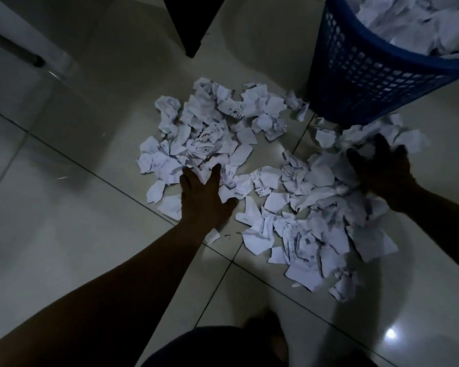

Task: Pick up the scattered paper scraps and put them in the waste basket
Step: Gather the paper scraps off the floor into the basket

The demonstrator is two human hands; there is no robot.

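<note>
Paper scraps (202, 136) lie strewn across the tiled floor (64, 234), right up to the blue waste basket (361, 75), which already holds paper. The left hand (204, 194) rests on them, fingers spread wide. The right hand (382, 170) is on the heap by the basket, too dark and blurred to tell its grip.

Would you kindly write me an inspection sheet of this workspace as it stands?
Surface: glossy pale tiled floor, dark grout lines.
Job's things: paper scraps scattered in two loose patches; blue waste basket stands beside them, already holding paper.
Clutter: nothing seen beyond the scraps.
Hands: left hand flat on the scraps, fingers spread; right hand spread over scraps by the basket, blurred.
Cables: nothing seen.
Surroundings: dark furniture at the top; white object upper left; dim light.
</note>
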